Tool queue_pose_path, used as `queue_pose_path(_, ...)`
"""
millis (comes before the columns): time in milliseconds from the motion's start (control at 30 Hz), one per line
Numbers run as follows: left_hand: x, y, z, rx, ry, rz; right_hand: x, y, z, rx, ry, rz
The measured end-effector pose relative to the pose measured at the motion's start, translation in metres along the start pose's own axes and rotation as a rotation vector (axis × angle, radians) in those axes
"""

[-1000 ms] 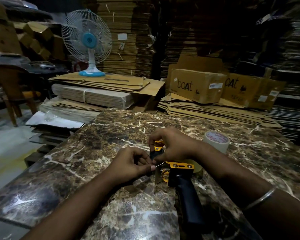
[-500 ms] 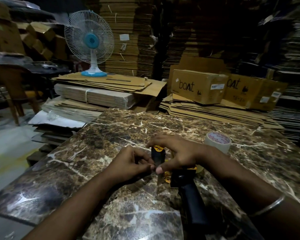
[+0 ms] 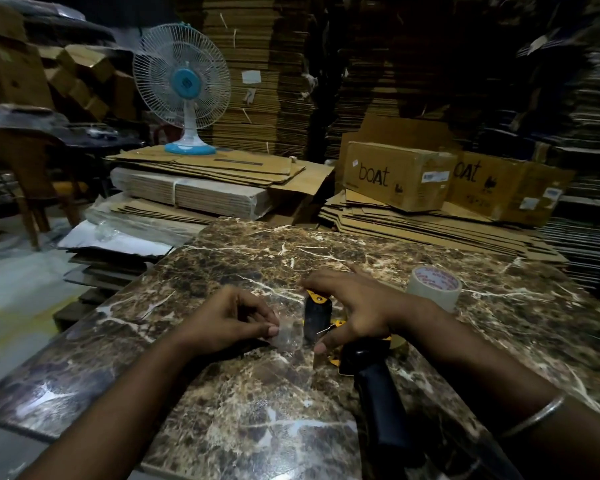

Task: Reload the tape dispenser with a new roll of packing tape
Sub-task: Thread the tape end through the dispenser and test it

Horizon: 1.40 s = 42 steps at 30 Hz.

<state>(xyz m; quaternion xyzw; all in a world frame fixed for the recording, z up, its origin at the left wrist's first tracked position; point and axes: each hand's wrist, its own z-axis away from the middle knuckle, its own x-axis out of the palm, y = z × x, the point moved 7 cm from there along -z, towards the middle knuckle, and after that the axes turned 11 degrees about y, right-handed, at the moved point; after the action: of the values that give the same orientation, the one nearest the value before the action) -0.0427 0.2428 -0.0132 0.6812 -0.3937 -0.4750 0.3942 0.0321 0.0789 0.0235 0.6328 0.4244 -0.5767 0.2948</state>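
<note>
Left hand [image 3: 227, 322] pinches clear tape end [image 3: 286, 336]; right hand [image 3: 352, 308] grips tape dispenser [image 3: 317, 315]

Your right hand [image 3: 355, 308] covers most of the tape dispenser [image 3: 317, 318], hiding its roll, while its black handle [image 3: 383, 407] runs off the bottom edge, and the clear tape end [image 3: 286, 336] you pinch blurs into the marble.

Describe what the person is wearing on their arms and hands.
Both forearms are bare as far as the view shows, with no sleeves visible. The left hand has no glove, ring or watch showing. The right hand is also ungloved; a thin, plain silver metal bangle circles the right forearm.
</note>
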Motion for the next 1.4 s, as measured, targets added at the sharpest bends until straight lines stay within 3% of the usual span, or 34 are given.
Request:
queue_pose_path(233, -0.006, 0.0, -0.006, 0.022, -0.012, -0.072, -0.002, -0.004, 0.001, -0.006, 0.02, -0.045)
queue_pose_path(733, -0.024, -0.004, -0.022, 0.073, 0.129, -0.185, -0.006, -0.003, 0.002, 0.014, 0.076, -0.1)
queue_pose_path(1033, -0.003, 0.003, -0.06, 0.285, 0.06, -0.461, -0.006, -0.002, 0.001, 0.011, 0.097, -0.125)
queue_pose_path(1400, 0.008, -0.015, -0.072, 0.359, 0.142, -0.437, -0.015, -0.004, -0.009, 0.033, 0.108, -0.183)
